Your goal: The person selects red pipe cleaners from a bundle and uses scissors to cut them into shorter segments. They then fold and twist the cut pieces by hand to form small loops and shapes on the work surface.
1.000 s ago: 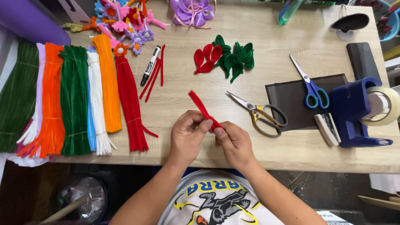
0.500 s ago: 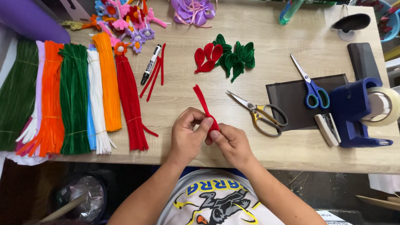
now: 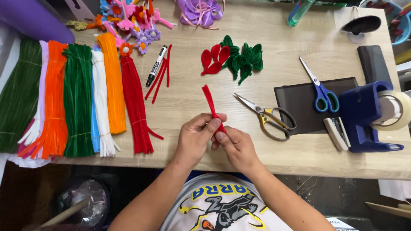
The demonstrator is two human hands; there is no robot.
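Both hands meet near the front edge of the wooden table (image 3: 192, 98). My left hand (image 3: 195, 137) and my right hand (image 3: 235, 145) pinch the lower end of a folded red pipe cleaner (image 3: 209, 100), which sticks up and away from me between the fingertips. Beyond it lie red petal loops (image 3: 214, 60) and green leaf loops (image 3: 244, 57) made of pipe cleaner. A few loose red pipe cleaners (image 3: 160, 77) and a black marker (image 3: 156, 66) lie to the left.
Bundles of green, orange, white and red pipe cleaners (image 3: 77, 98) fill the left side. Gold-handled scissors (image 3: 267, 117), blue-handled scissors (image 3: 321, 92) on a dark mat (image 3: 299, 107), a stapler (image 3: 337, 134) and a blue tape dispenser (image 3: 368, 115) sit right. Finished flowers (image 3: 128, 17) lie at the back.
The red pipe cleaner's free end has swung from leaning left to pointing more upright. Both hands stay in the same spot, fingers shifting slightly on its lower end.
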